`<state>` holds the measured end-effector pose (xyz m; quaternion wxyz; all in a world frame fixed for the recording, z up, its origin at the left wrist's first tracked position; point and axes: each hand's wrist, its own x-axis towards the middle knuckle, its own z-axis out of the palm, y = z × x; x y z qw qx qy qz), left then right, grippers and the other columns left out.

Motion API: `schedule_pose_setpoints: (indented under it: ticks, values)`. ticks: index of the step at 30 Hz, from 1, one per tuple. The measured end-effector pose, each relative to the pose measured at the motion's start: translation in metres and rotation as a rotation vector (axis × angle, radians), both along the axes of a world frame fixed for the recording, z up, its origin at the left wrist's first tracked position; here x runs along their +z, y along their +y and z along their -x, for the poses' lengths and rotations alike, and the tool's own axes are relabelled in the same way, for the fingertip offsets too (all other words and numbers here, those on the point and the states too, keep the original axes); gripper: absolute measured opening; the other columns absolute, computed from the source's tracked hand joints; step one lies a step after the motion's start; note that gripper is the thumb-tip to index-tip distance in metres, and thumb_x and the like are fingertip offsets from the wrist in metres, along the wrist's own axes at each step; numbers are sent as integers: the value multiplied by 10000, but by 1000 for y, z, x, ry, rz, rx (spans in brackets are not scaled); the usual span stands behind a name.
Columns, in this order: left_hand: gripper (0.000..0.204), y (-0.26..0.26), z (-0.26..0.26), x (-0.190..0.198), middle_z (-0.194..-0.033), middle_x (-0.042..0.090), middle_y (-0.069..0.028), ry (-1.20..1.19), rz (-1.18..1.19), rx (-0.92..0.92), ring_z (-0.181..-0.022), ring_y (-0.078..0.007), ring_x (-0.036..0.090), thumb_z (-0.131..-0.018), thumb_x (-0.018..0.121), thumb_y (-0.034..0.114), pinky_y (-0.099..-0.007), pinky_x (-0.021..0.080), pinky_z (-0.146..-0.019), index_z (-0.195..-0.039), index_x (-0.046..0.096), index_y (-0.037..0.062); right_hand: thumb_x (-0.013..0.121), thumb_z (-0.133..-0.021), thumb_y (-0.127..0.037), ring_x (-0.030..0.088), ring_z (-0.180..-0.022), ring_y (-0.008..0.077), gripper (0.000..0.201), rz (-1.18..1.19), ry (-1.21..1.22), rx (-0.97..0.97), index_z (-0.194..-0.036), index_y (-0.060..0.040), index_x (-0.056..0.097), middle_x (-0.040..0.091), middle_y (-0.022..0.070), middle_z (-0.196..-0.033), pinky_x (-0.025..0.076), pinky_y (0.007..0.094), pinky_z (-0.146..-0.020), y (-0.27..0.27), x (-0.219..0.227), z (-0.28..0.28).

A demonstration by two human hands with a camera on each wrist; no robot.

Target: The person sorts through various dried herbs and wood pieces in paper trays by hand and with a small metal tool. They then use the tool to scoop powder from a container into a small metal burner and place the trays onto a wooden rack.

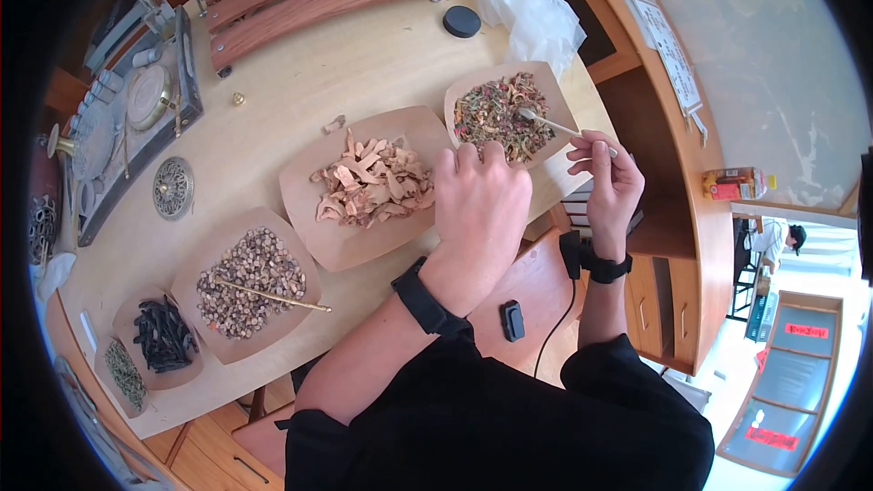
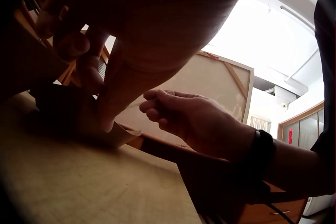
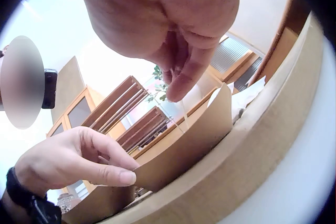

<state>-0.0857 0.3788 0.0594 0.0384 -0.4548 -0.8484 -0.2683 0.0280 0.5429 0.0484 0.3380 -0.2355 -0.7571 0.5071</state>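
Observation:
My right hand (image 1: 611,186) pinches the thin handle of a small pale spoon (image 1: 555,126), whose bowl lies in a mix of dried herbs and petals (image 1: 500,114). That mix fills a brown paper tray (image 1: 564,100) near the table's right edge. At the tray's near left side, my left hand (image 1: 482,205) pinches its rim; the right wrist view shows thumb and fingers on the paper wall (image 3: 178,153). Just left of this hand stands a larger paper tray (image 1: 314,241) of dried root slices (image 1: 373,182), partly hidden by the hand.
Further left are a tray of chopped round pieces (image 1: 255,282) with a brass stick (image 1: 273,295), a tray of black pods (image 1: 164,336) and a green herb tray (image 1: 125,373). Behind stand a wooden rack (image 1: 318,9), a black lid (image 1: 461,22) and plastic bags (image 1: 536,18).

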Motion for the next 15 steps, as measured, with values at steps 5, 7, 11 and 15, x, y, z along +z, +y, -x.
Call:
schedule_pose_setpoints:
  ticks: [5,7,11,15]
  values:
    - [113,0,-1,2,-834,641,-65,-33,22,-16,-862,-232,637,-797,632,75,-383,426,-765,-819,742,94,521,-1056,-65,695,-847,170,231,52,25,113,-1157,77,673,722,160,-1023,588,294,-687,-27,8,9]
    - [114,1,-1,2,-837,643,-64,-49,25,-4,-865,-233,638,-803,632,81,-385,427,-771,-819,743,96,523,-1056,-68,695,-852,165,233,109,11,165,-1159,80,671,726,153,-1032,583,283,-695,-34,4,12]
    - [109,-1,-1,2,-839,644,-62,-34,22,-9,-860,-234,638,-799,636,83,-386,427,-772,-815,744,96,539,-1054,-85,695,-847,159,238,96,-22,119,-1163,79,672,733,148,-1022,577,279,-696,-25,0,15]
    - [62,3,-4,-4,-771,649,-29,51,-25,33,-818,-199,638,-744,694,126,-367,423,-753,-704,741,133,547,-1055,-103,694,-827,156,251,87,-38,14,-1174,78,672,736,152,-1017,574,277,-688,-5,1,8]
